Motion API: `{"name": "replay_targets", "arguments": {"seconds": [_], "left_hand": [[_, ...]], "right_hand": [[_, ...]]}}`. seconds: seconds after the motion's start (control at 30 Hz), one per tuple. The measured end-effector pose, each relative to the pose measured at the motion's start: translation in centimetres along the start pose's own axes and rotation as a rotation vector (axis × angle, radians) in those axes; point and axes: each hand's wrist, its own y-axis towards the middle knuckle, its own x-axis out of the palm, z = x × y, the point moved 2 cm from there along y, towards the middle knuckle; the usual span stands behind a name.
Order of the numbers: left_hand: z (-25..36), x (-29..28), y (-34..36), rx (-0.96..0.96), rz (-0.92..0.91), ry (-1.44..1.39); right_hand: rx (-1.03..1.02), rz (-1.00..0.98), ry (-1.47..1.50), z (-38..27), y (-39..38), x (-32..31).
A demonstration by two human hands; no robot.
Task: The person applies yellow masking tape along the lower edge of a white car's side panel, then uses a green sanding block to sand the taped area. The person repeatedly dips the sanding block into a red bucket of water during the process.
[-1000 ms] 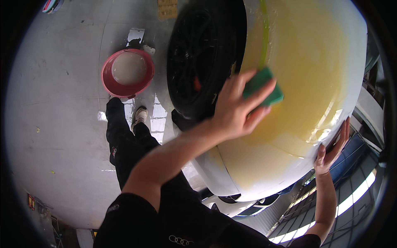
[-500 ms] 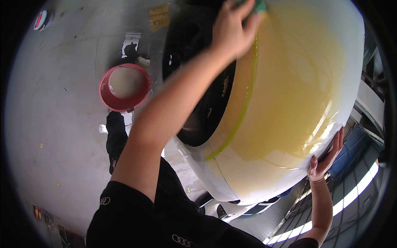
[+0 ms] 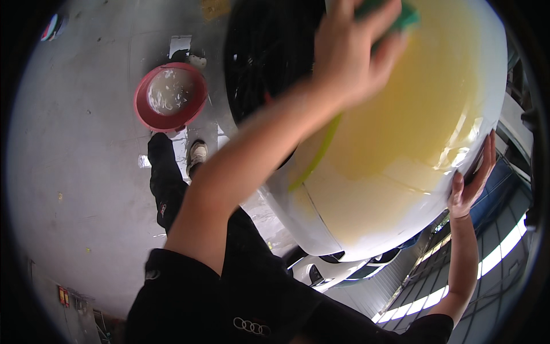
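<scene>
The left hand (image 3: pixel 358 54) clamps a green sponge (image 3: pixel 408 17), the yellow-patched panel (image 3: pixel 412 120) lying toward five o'clock. The right hand (image 3: pixel 474 179), thumb apart, touches its four-o'clock edge.

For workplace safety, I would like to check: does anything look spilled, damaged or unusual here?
Yes. The white car body panel has an uneven yellow patch, unlike the paler surface around it. On the floor, shiny patches near the red bucket could be spilled water, but reflections are also possible.
</scene>
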Motion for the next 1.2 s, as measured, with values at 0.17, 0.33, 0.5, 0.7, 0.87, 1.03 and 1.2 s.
{"name": "replay_targets", "arguments": {"seconds": [0.17, 0.33, 0.5, 0.7, 0.87, 1.03, 1.2], "left_hand": [[2.2, -1.0, -14.7, 0.268, 0.056, -0.078], [-0.8, 0.3, -3.9, 0.281, 0.24, -0.027], [1.6, -1.1, -18.8, 0.217, 0.116, 0.009], [-1.0, -1.3, -5.3, 0.321, 0.208, -0.022], [0.8, -1.6, -17.6, 0.189, 0.104, 0.025], [-1.2, -1.9, -10.5, 0.194, 0.125, 0.075], [-2.2, -1.4, -12.0, 0.223, 0.179, 0.063]], "right_hand": [[-0.073, 0.008, 0.001, 0.3, -0.1, -0.2], [-0.094, 0.035, 0.0, 0.8, -0.4, 0.0], [-0.118, 0.058, 0.017, 0.9, -0.5, 0.2], [-0.113, 0.057, -0.015, 0.9, -0.4, 0.2], [-0.111, 0.033, 0.0, 0.9, -0.4, 0.1], [-0.126, 0.045, -0.045, 0.9, -0.3, 0.1], [-0.119, 0.04, -0.017, 1.2, -0.3, 0.2]]}}
